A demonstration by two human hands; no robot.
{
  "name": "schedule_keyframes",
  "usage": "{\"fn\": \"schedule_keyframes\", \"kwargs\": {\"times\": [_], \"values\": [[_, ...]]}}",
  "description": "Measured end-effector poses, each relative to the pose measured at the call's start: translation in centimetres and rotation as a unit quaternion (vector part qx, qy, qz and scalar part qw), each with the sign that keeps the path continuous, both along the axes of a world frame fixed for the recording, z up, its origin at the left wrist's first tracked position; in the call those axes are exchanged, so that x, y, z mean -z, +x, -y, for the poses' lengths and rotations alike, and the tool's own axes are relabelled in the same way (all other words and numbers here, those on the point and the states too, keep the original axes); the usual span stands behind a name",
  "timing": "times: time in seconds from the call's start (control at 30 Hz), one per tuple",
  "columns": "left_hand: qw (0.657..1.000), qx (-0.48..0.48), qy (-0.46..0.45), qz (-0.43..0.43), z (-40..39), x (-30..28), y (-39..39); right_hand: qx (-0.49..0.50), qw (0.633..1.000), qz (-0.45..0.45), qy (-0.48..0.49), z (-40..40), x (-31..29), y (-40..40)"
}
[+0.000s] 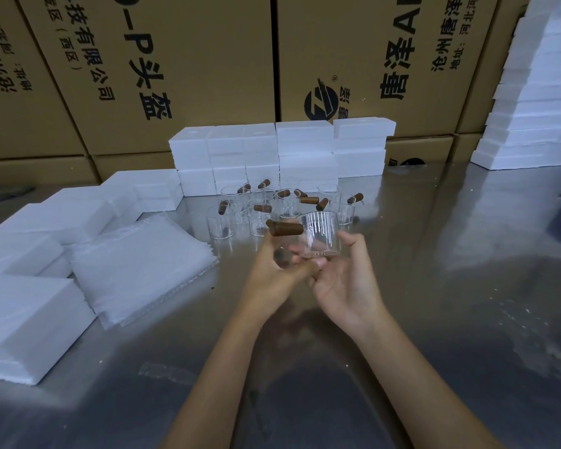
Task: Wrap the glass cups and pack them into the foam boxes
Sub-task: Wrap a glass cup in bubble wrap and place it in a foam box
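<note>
In the middle of the frame both hands hold one glass cup (pixel 319 234) above the tabletop (pixel 434 286). The left hand (pixel 272 273) has its fingers curled toward the base of the cup, on the side of the brown handle (pixel 285 228); the fingertips are blurred, so the exact contact is hard to tell. The right hand (pixel 345 280) is palm up, the fingers half bent under the bottom of the cup and the thumb raised beside its wall. The cup is clear, with vertical ribs, and its handle points to the left of the frame.

Just behind it, a group of the same cups (pixel 272 209) stands on the tabletop, handles in different directions. Closed white foam boxes (pixel 279 153) are stacked behind them, more lie along the left edge (pixel 30 306), and a tall pile (pixel 538 92) is at the upper right. A stack of translucent wrap bags (pixel 143 273) lies at the left of the hands.
</note>
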State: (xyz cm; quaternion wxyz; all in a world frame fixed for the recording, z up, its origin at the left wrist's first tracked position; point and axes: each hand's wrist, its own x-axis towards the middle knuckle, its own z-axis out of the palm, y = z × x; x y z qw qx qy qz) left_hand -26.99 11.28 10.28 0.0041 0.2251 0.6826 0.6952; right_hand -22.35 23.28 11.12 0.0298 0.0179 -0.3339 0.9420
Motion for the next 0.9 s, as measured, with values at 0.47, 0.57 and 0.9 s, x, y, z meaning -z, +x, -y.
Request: {"fn": "schedule_keyframes", "kwargs": {"times": [0.47,0.57,0.9], "values": [[0.939,-0.19,-0.134,-0.253,0.5,-0.2,0.0,0.28,0.927,0.087,0.234,-0.7,-1.0,-0.9],[0.903,-0.196,-0.212,-0.319,0.5,-0.2,0.1,0.29,0.917,0.038,0.27,-0.5,-0.5,-0.6],[0.971,-0.085,-0.151,-0.166,-0.1,-0.1,0.8,0.281,0.921,0.011,0.268,-1.2,0.2,-0.6]]}}
